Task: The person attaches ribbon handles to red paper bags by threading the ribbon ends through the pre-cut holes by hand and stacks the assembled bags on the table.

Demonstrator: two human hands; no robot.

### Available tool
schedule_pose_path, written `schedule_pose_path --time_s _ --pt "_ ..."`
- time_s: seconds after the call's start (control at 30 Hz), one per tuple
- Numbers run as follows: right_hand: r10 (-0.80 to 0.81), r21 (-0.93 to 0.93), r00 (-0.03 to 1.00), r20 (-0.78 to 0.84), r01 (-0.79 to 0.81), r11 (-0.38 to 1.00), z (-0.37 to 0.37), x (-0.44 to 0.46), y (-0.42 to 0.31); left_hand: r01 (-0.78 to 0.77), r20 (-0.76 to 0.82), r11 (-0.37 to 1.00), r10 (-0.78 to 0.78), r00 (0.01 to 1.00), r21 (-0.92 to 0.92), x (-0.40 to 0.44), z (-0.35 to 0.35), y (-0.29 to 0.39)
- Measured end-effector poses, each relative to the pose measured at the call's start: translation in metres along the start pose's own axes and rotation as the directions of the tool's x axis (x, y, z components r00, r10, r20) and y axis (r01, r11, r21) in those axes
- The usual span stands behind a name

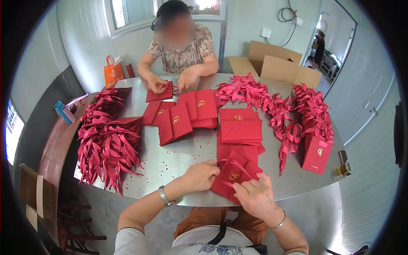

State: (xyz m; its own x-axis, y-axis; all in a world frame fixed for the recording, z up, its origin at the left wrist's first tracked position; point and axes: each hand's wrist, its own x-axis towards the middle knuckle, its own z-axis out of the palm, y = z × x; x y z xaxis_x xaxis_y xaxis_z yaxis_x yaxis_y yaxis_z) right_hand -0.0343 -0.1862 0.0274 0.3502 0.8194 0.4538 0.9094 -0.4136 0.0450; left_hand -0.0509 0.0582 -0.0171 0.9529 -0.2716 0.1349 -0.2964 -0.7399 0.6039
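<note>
A red paper bag (231, 176) with a gold logo lies at the table's near edge, between my hands. My left hand (203, 175) is closed at the bag's left edge, by one end of its red ribbon. My right hand (255, 193) has its thumb and fingers pinched on the ribbon (240, 166) at the bag's right side. Just beyond, a stack of red bags (241, 129) rests on the metal table. More bags (175, 123) with gold logos lie to the left of that stack.
Ribboned bags (108, 148) are heaped at left. Loose ribbons (246, 91) and a row of bags (317, 155) lie at right. Across the table (182, 165), a co-worker (180, 55) handles another bag (159, 92). Cardboard boxes (289, 70) stand behind; a phone (342, 156) is at the right edge.
</note>
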Motion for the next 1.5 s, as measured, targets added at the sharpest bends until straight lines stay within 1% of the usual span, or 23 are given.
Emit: schedule_pose_path --time_s 0.07,0.13,0.17,0.2,0.27,0.3,0.47,0.53,0.6,0.63,0.7,0.73,0.77,0.83,0.87,0.93,0.97,1.0,1.07,1.23,1.33,1.47,1.5 --pt "0.002 0.074 1.000 -0.026 0.000 0.997 -0.001 0.001 0.001 -0.012 -0.014 1.000 0.012 1.000 -0.014 0.001 0.000 -0.002" --pt "0.264 0.212 0.954 -0.145 -0.231 0.950 0.000 -0.001 0.006 -0.013 -0.036 1.000 0.013 0.999 -0.009 0.000 0.000 -0.005" --pt "0.379 0.287 0.925 -0.009 -0.361 0.887 0.013 -0.012 0.015 -0.013 -0.036 1.000 0.013 0.999 -0.007 -0.001 0.002 -0.006" --pt "0.379 0.287 0.925 -0.013 -0.360 0.888 0.029 -0.023 0.021 -0.018 -0.042 1.000 0.018 0.999 -0.009 -0.001 0.003 -0.008" --pt "0.456 0.354 0.873 0.172 -0.487 0.798 0.051 -0.038 0.028 -0.026 -0.050 1.000 0.026 0.998 -0.010 -0.001 0.005 -0.009" --pt "0.451 0.316 0.858 0.248 -0.511 0.799 0.051 -0.038 0.030 -0.021 -0.055 1.000 0.022 0.998 0.003 -0.001 0.006 -0.009" --pt "0.451 0.250 0.823 0.346 -0.544 0.801 0.049 -0.036 0.029 0.074 -0.079 0.997 -0.071 0.994 0.034 -0.002 -0.004 -0.008" --pt "0.439 0.246 0.825 0.356 -0.536 0.807 0.052 -0.035 0.035 0.208 -0.209 0.948 -0.159 0.965 0.240 -0.006 -0.010 -0.028" --pt "0.389 0.232 0.873 0.295 -0.460 0.857 0.054 -0.040 0.032 0.393 -0.335 0.852 -0.278 0.900 0.347 -0.013 -0.030 -0.054" --pt "0.404 0.227 0.863 0.304 -0.478 0.849 0.053 -0.039 0.030 0.397 -0.341 0.860 -0.287 0.895 0.319 -0.017 -0.035 -0.055" --pt "0.427 0.226 0.847 0.317 -0.505 0.833 0.055 -0.037 0.030 0.394 -0.463 0.890 -0.255 0.849 0.231 -0.023 -0.032 -0.068" --pt "0.434 0.223 0.851 0.297 -0.503 0.835 0.058 -0.040 0.031 0.410 -0.549 0.889 -0.244 0.799 0.202 -0.023 -0.034 -0.073" --pt "0.446 0.224 0.832 0.329 -0.528 0.819 0.059 -0.041 0.032 0.463 -0.600 0.882 -0.325 0.731 0.086 -0.019 -0.040 -0.073" --pt "0.428 0.217 0.848 0.312 -0.502 0.837 0.057 -0.040 0.032 0.432 -0.666 0.902 -0.308 0.679 0.023 -0.013 -0.046 -0.065" --pt "0.432 0.217 0.844 0.319 -0.509 0.833 0.058 -0.040 0.032 0.326 -0.667 0.944 -0.277 0.692 -0.053 -0.010 -0.039 -0.056" --pt "0.437 0.207 0.846 0.304 -0.507 0.837 0.059 -0.040 0.032 0.190 -0.502 0.979 -0.199 0.841 -0.070 -0.002 -0.028 -0.033" --pt "0.435 0.209 0.846 0.307 -0.506 0.837 0.059 -0.039 0.032 0.079 -0.464 0.996 -0.051 0.884 0.041 0.002 -0.019 -0.032" --pt "0.438 0.205 0.844 0.310 -0.509 0.836 0.058 -0.039 0.031 0.082 -0.463 0.996 -0.054 0.885 0.041 0.007 -0.014 -0.029" --pt "0.439 0.203 0.840 0.319 -0.513 0.834 0.057 -0.039 0.031 0.001 -0.354 0.980 0.071 0.932 0.200 0.018 -0.005 -0.025" --pt "0.459 0.199 0.824 0.333 -0.537 0.820 0.056 -0.038 0.031 0.089 -0.291 0.980 -0.034 0.956 0.180 0.025 0.004 -0.040" --pt "0.456 0.195 0.827 0.329 -0.532 0.824 0.058 -0.039 0.032 0.265 -0.391 0.895 -0.113 0.914 0.359 0.026 -0.002 -0.049" --pt "0.467 0.201 0.815 0.342 -0.549 0.811 0.059 -0.039 0.032 0.214 -0.444 0.943 -0.083 0.892 0.253 0.020 -0.003 -0.056" --pt "0.467 0.203 0.818 0.335 -0.547 0.812 0.059 -0.040 0.032 0.154 -0.473 0.958 -0.021 0.881 0.243 0.017 -0.008 -0.051"
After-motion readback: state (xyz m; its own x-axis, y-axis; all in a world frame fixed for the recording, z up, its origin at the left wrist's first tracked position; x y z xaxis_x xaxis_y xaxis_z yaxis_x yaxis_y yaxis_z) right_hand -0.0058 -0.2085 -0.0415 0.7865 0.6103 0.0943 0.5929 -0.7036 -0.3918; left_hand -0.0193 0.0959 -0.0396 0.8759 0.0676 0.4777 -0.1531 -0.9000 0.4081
